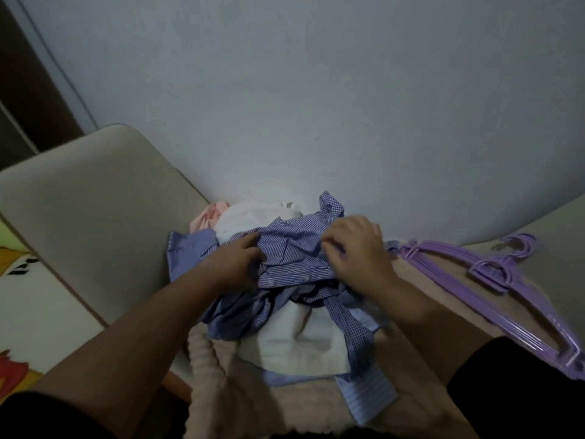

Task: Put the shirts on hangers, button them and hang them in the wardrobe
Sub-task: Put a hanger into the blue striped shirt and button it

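you are gripping the crumpled blue-and-white striped cotton shirt (294,248) with both hands, left hand (235,263) and right hand (357,251) curling into its fabric atop the clothes heap, apparently separating it for the stacked purple plastic hangers (493,280) nearby.

2 hands (240,264), 1 hanger stack (493,280)
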Demonstrator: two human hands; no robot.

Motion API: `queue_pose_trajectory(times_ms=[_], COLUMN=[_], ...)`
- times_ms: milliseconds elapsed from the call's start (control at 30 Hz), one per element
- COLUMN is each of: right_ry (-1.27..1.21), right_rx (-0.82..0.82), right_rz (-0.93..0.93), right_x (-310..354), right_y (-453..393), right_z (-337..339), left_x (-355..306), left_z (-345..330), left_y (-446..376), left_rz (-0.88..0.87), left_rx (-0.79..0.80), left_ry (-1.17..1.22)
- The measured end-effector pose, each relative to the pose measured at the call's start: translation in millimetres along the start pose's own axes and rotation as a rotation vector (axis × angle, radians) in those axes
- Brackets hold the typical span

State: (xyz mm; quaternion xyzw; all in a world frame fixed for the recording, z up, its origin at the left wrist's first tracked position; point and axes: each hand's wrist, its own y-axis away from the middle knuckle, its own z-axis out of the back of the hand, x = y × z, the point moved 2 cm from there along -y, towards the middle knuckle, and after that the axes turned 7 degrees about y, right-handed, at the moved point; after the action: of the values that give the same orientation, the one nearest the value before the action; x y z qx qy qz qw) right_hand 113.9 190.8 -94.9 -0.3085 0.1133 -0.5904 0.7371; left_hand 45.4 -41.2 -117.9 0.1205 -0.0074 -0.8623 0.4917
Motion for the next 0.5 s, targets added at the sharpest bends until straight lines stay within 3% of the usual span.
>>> queue_pose_trajectory(times_ms=[67, 167, 367, 500], right_ry=[-0.005, 0.178, 0.284, 0.315], right_rx=[0.136, 0.299, 0.374, 0.291], right_rz=[0.194, 0.392, 0.312, 0.331], right_x=[20.7, 36.3, 51.8, 72.3], right_y=[7.9, 16.0, 6.8, -6.7], right_z=[-14.5, -41.9, -68.5, -74.8], left_x=[11.5, 22.5, 24.8, 27.9], left_z=[-0.6, 3.5, 4.5, 4.7], left_y=[0.1, 1.6, 9.4, 12.2], left_rz=[-0.001, 0.026, -0.067, -0.041], left_rx=[-0.055, -0.084, -0.202, -0.260], left_ry=[-0.016, 0.023, 0.198, 0.290])
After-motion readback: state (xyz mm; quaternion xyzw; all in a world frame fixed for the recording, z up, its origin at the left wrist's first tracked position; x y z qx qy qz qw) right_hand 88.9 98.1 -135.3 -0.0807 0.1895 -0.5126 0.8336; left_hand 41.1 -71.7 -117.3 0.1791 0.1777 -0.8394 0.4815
